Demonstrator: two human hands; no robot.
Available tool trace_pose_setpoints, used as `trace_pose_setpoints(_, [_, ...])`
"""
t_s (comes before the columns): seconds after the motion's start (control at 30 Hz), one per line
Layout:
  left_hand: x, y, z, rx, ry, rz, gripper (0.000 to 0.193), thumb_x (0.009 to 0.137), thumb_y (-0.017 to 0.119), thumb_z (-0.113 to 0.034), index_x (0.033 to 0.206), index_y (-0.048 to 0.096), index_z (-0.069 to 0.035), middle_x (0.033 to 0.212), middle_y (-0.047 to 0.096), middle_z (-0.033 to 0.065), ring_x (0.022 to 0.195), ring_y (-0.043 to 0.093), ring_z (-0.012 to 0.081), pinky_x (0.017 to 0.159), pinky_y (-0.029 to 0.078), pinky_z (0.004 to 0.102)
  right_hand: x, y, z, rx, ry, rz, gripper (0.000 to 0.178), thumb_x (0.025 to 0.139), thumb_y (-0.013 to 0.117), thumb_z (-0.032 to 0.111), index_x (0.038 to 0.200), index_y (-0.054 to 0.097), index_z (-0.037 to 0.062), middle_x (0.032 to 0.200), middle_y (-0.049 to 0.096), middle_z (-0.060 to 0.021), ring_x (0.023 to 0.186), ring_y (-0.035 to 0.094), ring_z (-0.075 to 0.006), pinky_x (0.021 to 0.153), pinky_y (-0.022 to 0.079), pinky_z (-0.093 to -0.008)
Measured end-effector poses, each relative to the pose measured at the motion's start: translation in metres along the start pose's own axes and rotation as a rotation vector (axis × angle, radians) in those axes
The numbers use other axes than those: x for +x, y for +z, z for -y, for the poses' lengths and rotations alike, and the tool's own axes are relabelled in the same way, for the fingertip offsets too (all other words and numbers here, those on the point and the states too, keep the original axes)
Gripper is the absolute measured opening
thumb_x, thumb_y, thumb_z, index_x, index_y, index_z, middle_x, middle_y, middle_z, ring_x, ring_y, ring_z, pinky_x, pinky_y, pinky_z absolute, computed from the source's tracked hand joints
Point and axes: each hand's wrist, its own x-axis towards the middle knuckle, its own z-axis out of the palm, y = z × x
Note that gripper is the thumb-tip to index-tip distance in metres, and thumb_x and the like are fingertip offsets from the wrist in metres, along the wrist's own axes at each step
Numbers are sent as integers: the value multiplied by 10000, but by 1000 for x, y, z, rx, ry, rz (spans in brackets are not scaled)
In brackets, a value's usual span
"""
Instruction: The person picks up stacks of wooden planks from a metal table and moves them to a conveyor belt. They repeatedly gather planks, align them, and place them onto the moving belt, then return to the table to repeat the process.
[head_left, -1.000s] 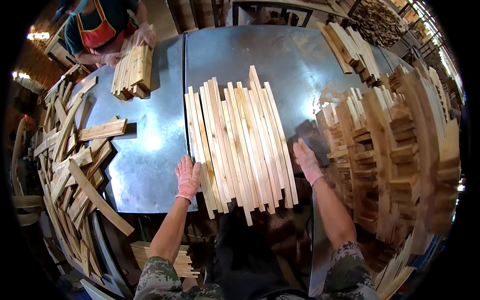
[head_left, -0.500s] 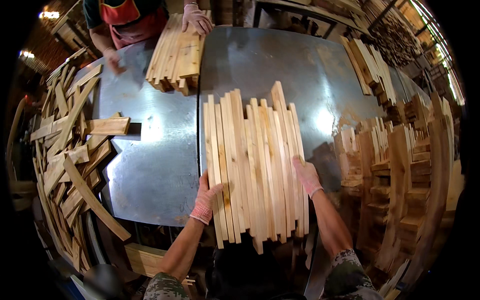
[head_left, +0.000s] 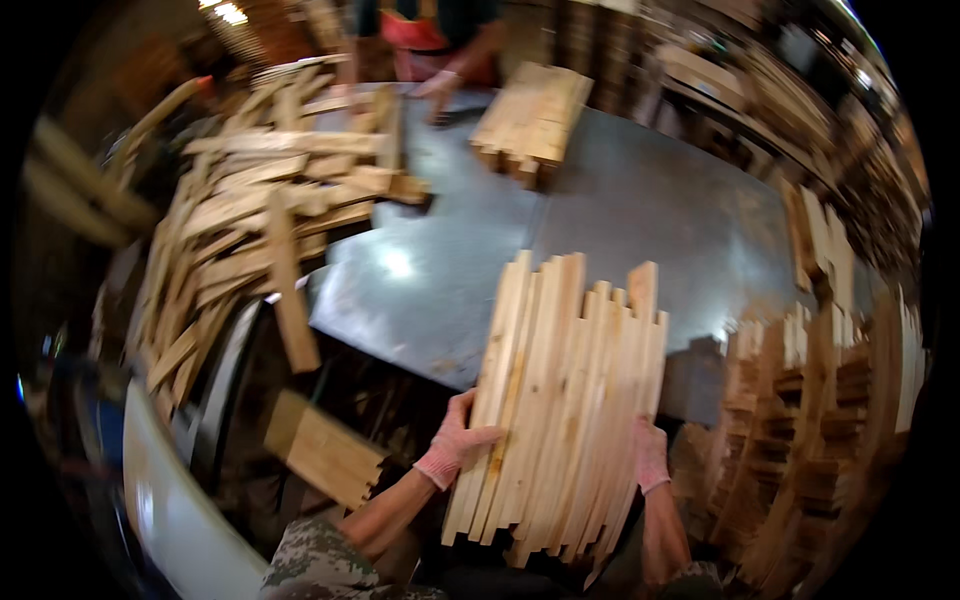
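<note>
Between my two hands is a wide bundle of pale wooden strips [head_left: 560, 400], standing side by side with uneven ends. My left hand [head_left: 460, 438], in a pinkish knitted glove, presses against the bundle's left side with the thumb over the top. On the opposite side my right hand [head_left: 651, 452], gloved alike, grips the outer strips; its fingers are partly hidden by the wood. The bundle is tilted, its far end over the metal table [head_left: 640, 185] and its near end toward my body.
Loose wooden offcuts [head_left: 260, 200] lie heaped on the left. Across the table stands a person [head_left: 430, 50] in a red apron near another strip stack [head_left: 530, 115]. Stacked wood [head_left: 790, 420] rises on the right. A board block [head_left: 325, 450] sits below the table's near edge.
My view has swung leftward, blurring the edges. The strip bundle, held in both hands, is lower and nearer my body. The other person's hand has come off the far stack.
</note>
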Motion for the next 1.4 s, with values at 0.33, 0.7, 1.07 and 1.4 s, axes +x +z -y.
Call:
trace_pose_setpoints(0.33, [-261, -67, -31, -183, 367, -345, 1124, 729, 1004, -374, 1605, 378, -51, 1525, 499, 134, 1449, 454, 266, 1250, 351, 405, -149, 73, 92, -1, -399, 507, 510, 1025, 749, 526, 1055, 742, 17, 917, 663, 20, 820, 584, -100, 750, 520, -314])
trace_pose_setpoints(0.7, [-599, -177, 21, -388, 567, -887, 969, 810, 932, -249, 1576, 385, -19, 1476, 519, 115, 1393, 510, 237, 1191, 439, 400, -461, 252, 94, -415, -613, 1032, 482, 911, 858, 515, 952, 763, 44, 788, 622, 55, 684, 534, -78, 617, 415, -281])
trace_pose_setpoints(1.07, [-925, -327, 158, -562, 311, -1182, 919, 847, 920, -383, 1490, 444, 69, 1337, 621, 170, 1244, 609, 236, 1089, 513, 388, -777, 383, -120, -818, -818, 1199, 549, 894, 859, 372, 1162, 769, -98, 1029, 796, -146, 890, 742, -221, 813, 584, -371])
trace_pose_setpoints(1.4, [-1081, -494, 146, 72, -221, -1114, 1121, 874, 804, -658, 1598, 400, 96, 1561, 526, 314, 1416, 549, 407, 1173, 452, 460, -928, 482, -222, -802, -698, 1286, 683, 878, 856, 445, 1189, 739, -151, 1019, 789, -188, 896, 748, -252, 830, 589, -388])
